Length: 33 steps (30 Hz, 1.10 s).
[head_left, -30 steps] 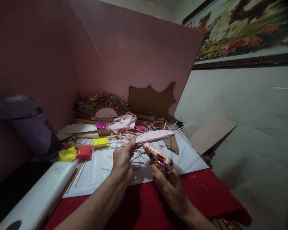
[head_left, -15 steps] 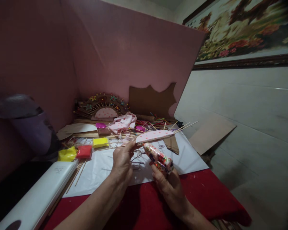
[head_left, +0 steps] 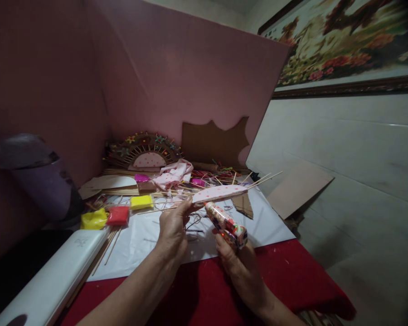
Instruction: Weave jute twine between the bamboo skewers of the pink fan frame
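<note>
My left hand [head_left: 174,228] pinches the left end of a half-round cardboard piece [head_left: 219,193] covered in pink dotted cloth. Thin wooden sticks [head_left: 265,179] fan out from its far side. Closed around the handle of a patterned glue gun [head_left: 226,222] is my right hand [head_left: 240,265]. The gun's orange nozzle meets or nearly meets the near edge of the cloth-covered piece, close to my left fingers. A small red light glows on the gun. Its trigger is hidden by my fingers.
White paper [head_left: 132,253] covers part of the red tablecloth [head_left: 292,271]. Yellow [head_left: 142,202] and red clay packets [head_left: 118,216] lie left, near a long white case [head_left: 54,280]. Behind are a decorated stick fan [head_left: 149,151], crumpled pink cloth [head_left: 174,174] and cut cardboard [head_left: 214,142].
The glue gun has shifted very slightly right along the near edge of the cloth-covered piece. Both hands keep their holds, and the view has moved a little.
</note>
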Motion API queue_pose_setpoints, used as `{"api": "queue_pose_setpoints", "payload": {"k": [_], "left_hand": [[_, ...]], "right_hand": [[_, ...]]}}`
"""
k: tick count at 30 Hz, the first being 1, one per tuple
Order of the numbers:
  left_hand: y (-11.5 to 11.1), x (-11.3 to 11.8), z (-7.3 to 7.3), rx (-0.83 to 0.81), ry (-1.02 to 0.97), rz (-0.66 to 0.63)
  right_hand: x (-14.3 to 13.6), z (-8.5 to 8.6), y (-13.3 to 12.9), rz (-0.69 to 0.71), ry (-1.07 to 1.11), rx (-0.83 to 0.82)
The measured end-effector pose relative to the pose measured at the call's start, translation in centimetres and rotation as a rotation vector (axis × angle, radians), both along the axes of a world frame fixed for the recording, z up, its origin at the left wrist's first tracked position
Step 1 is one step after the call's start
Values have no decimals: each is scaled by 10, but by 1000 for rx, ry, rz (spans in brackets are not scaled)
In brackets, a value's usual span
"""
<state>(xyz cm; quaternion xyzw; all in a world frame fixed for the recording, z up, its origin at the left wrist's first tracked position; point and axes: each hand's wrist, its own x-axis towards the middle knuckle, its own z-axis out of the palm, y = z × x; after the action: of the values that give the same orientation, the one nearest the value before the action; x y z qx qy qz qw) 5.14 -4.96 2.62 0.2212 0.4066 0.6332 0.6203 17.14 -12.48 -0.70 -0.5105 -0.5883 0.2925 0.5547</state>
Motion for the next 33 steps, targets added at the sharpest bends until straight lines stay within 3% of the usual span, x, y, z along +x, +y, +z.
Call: {"api": "queue_pose_setpoints", "payload": {"k": [4, 8, 17, 21, 33], "left_hand": [[1, -1, -1, -4, 21, -17], [1, -1, -1, -14, 4, -12], [0, 1, 0, -4, -38, -8], [0, 1, -1, 2, -42, -6], [0, 0, -2, 13, -43, -31]], "right_hand": [[-1, 3, 0, -9, 49, -48], [-1, 5, 0, 2, 10, 4], [10, -22, 2, -33, -250, 273], [8, -18, 3, -17, -234, 234], [12, -11, 2, -32, -385, 326]]}}
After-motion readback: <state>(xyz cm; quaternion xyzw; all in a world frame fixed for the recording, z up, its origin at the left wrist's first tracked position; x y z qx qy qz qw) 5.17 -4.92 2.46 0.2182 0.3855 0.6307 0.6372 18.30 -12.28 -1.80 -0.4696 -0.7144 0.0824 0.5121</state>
